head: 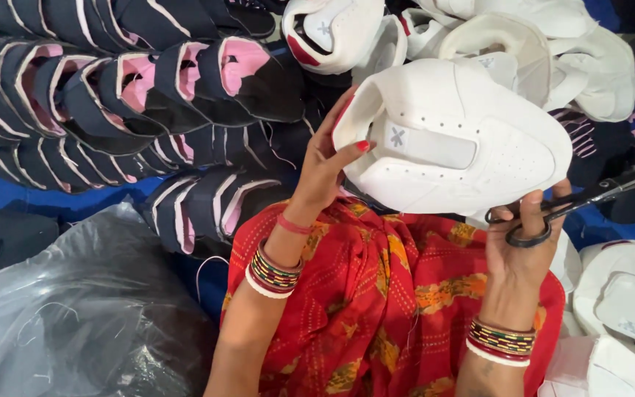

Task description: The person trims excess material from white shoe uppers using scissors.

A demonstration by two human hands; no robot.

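- White shoe upper: held up above the red-clad lap, pinched at its heel edge by left hand; likely light, soft, floppy, best gripped at the rim.
- Right hand: beneath the toe end, closed around scissors.
- Behind: rows of black-and-pink uppers, heap of white uppers.
- Grey plastic bag lower left; contents hidden.

The left hand holds a white shoe upper above a red patterned lap; the right hand supports it, thumb through black scissors. Black-and-pink uppers lie stacked beyond.
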